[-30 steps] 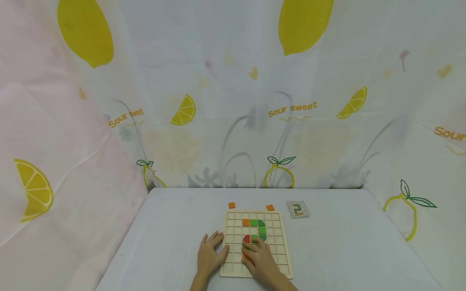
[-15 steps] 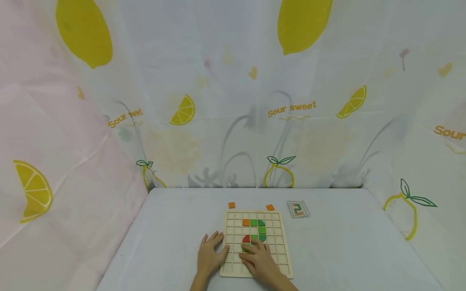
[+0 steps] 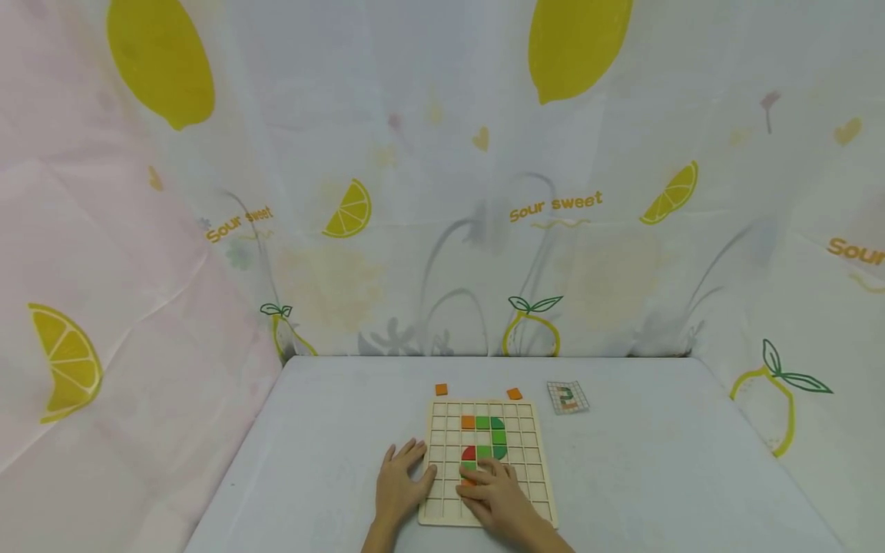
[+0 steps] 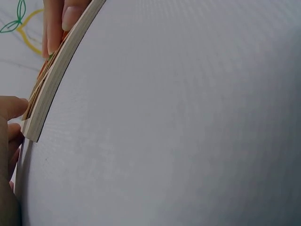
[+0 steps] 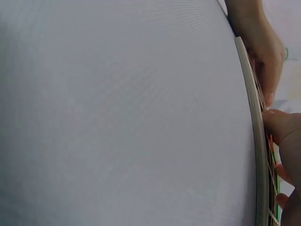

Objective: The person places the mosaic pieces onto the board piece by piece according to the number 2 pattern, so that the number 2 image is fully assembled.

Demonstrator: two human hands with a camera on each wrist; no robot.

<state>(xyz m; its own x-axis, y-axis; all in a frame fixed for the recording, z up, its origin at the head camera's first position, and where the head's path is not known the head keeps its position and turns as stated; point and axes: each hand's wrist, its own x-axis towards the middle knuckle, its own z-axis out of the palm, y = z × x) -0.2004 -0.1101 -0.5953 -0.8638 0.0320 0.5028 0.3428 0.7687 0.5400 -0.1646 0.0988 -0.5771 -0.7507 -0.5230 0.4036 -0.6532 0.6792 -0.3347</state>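
A pale wooden grid board (image 3: 434, 511) lies on the table, with square and rounded tiles in orange, green and red set in its cells. My left hand (image 3: 399, 488) rests at the board's left edge, fingers spread and the thumb over the rim. Over the lower middle of the board, my right hand (image 3: 499, 499) has bent fingers at an orange tile (image 3: 469, 483), partly covered, just below a green tile (image 3: 469, 466). In the right wrist view, the right thumb (image 5: 277, 122) is at the board's near side. The wrist views show the board (image 4: 49, 89) edge-on.
Beyond the board's far edge lie two loose orange tiles, one to the left (image 3: 441, 389) and one to the right (image 3: 514, 394). A small pattern card (image 3: 568, 397) with a grid figure sits at the back right. Lemon-printed cloth (image 3: 442, 253) surrounds the white table (image 3: 325, 430).
The right hand's fingers have shifted slightly over the orange tile, which was hidden half a second ago and now shows partly. The left hand has stayed in place.
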